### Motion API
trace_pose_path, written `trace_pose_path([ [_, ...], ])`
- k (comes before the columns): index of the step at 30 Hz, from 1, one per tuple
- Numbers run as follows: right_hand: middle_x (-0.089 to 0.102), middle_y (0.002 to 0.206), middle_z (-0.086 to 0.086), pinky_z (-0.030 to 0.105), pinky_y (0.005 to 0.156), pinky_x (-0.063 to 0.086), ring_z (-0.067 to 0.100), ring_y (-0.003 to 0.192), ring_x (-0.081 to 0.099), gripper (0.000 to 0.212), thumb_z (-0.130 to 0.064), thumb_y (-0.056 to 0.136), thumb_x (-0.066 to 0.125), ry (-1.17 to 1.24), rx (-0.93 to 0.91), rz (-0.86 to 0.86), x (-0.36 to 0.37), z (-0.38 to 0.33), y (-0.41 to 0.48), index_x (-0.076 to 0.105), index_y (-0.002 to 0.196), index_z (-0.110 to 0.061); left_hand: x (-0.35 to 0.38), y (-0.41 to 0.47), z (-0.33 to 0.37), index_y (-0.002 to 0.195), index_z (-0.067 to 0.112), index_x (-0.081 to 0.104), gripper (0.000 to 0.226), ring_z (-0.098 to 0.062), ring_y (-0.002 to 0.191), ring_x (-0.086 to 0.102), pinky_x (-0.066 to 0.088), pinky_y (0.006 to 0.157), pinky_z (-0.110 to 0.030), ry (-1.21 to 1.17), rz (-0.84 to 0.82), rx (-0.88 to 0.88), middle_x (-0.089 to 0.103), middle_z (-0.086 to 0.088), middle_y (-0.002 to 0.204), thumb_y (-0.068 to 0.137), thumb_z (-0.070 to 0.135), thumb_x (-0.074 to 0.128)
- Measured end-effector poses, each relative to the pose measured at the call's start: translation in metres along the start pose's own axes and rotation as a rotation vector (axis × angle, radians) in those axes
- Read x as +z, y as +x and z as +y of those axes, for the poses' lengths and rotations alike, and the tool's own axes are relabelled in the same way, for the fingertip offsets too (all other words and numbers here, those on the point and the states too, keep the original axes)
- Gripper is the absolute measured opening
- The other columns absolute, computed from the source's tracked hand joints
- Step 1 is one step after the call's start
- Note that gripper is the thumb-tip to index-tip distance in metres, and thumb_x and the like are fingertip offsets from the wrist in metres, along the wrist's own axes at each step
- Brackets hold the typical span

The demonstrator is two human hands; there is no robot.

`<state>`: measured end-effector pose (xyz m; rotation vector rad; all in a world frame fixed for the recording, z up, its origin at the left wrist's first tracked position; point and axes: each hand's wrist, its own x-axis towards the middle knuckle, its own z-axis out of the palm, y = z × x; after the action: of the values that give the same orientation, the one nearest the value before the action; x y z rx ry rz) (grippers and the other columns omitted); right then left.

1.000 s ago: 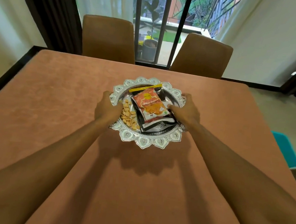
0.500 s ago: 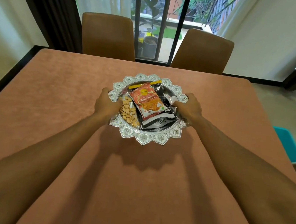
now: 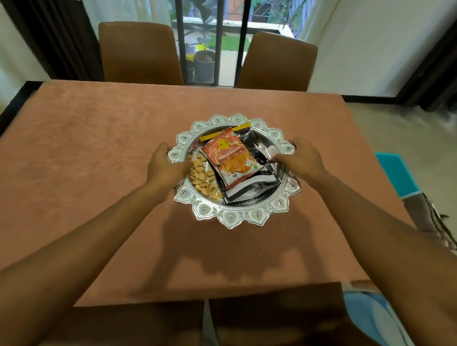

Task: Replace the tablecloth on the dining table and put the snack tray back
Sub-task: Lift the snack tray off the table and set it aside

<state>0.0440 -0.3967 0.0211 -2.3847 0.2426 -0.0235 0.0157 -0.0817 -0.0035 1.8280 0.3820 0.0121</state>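
A round silver snack tray (image 3: 229,218) with a scalloped rim sits near the middle of the table, on a smooth terracotta tablecloth (image 3: 82,157). On it lie an orange snack packet (image 3: 230,159), a black packet (image 3: 251,186) beneath it, and loose nut shells (image 3: 202,178) at the left. My left hand (image 3: 164,166) grips the tray's left rim, thumb over the edge. My right hand (image 3: 302,159) holds the right rim, fingers curled over it.
Two brown chairs (image 3: 140,51) (image 3: 278,61) stand at the table's far side before a barred window. Two more chair backs (image 3: 275,332) rise at the near edge below me. A teal object (image 3: 396,173) and blue cloth (image 3: 370,314) lie on the floor at the right.
The view has pulled back and down, so the table's near edge and near chairs now show. Both hands stay on the tray's rim; the tray sits a little right of where it was.
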Motion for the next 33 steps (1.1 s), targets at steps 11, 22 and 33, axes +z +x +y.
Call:
trace_pose_path([
  [11,0.056,0.088,-0.014,0.01,0.064,0.041,0.004,0.079,0.053,0.042,-0.016,0.074,0.087,0.195,0.164,0.24,-0.119,0.117,-0.19,0.062,0.108,-0.019,0.102,-0.161,0.013,0.109,0.023,0.056,0.041,-0.022,0.086,0.073,0.06,0.068,-0.036,-0.037,-0.272,0.018,0.072,-0.005,0.104,0.079,0.011,0.082],
  [22,0.072,0.093,0.0,0.029,0.071,0.05,0.012,0.077,0.065,0.041,-0.007,0.066,0.087,0.448,0.339,0.402,-0.235,0.299,-0.326,0.068,0.1,-0.018,0.259,-0.348,0.011,0.109,0.023,0.057,0.037,-0.024,0.086,0.075,0.063,0.071,-0.044,-0.085,-0.397,0.027,0.073,-0.007,0.106,0.084,0.004,0.077],
  [33,0.066,0.111,-0.002,0.03,0.084,0.051,0.016,0.101,0.061,0.057,-0.013,0.066,0.087,0.528,0.431,0.488,-0.326,0.416,-0.358,0.066,0.119,-0.017,0.392,-0.412,0.036,0.109,0.022,0.056,0.041,-0.029,0.091,0.075,0.06,0.078,-0.057,-0.056,-0.473,0.038,0.073,-0.01,0.108,0.081,0.005,0.081],
])
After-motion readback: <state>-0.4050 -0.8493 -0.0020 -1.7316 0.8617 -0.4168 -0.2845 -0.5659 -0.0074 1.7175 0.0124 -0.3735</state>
